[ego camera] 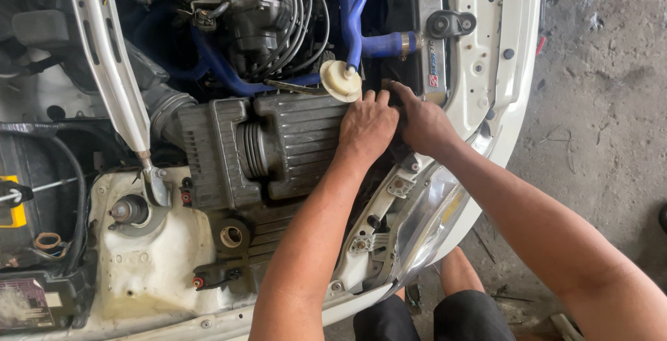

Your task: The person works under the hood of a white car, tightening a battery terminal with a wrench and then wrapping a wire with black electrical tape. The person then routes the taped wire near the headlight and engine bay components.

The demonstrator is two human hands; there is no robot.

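Both hands at the front corner of a black air filter box in a white car's engine bay.

The left hand [366,127] lies palm-down on the ribbed air filter box [278,148], fingers spread flat and gripping nothing, seemingly to steady the housing. The right hand [422,124] reaches into the gap between the box and the radiator support [479,56]; its fingertips are hidden, so whether they pinch anything cannot be told. Just beyond sits a cream reservoir cap [340,80] under blue coolant hoses [354,18]. The box is closed, its contents unseen, near the headlight [427,226].
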